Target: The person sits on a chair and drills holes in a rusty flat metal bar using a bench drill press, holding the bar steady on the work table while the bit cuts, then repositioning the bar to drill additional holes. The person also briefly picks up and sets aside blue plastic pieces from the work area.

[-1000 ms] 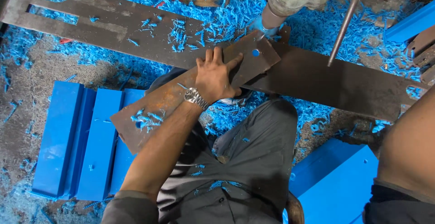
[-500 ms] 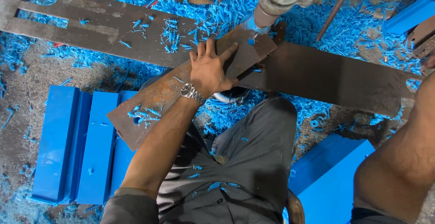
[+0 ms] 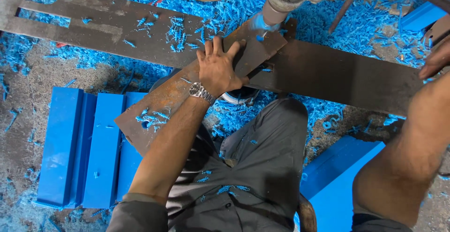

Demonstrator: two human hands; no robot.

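- Rusty brown flat steel strip (image 3: 187, 96) lies slantwise across the scene, and the left hand (image 3: 219, 70) presses down flat on its far end, fingers spread and palm on the metal; nothing is pinched, the hand simply pins the strip in place.
- A silver metal wristwatch (image 3: 201, 91) sits on that wrist.
- Just beyond the fingertips, the grey drill spindle (image 3: 276, 4) comes down from the far edge, its tip meeting the strip amid a knot of blue swarf; judging by the shavings gathered there, a hole is being cut at this spot and is not yet through, though the tip itself is too hidden to be sure.
- The right hand (image 3: 438, 58) is at the far right edge, mostly out of frame; I cannot tell whether its grip is closed on anything.
- Under the strip lies a long dark steel plate (image 3: 337, 79), running left to right, with a slotted dark steel bar (image 3: 93, 25) to the far left.
- Nearer on the strip, a small hole (image 3: 145, 124) ringed with blue chips looks already drilled, so part of the work seems done.
- Blue curled plastic shavings (image 3: 384, 25) litter the floor (image 3: 28, 86).
- Blue rectangular plastic blocks (image 3: 84, 147) lie side by side near left; another blue block (image 3: 342, 185) lies near right.
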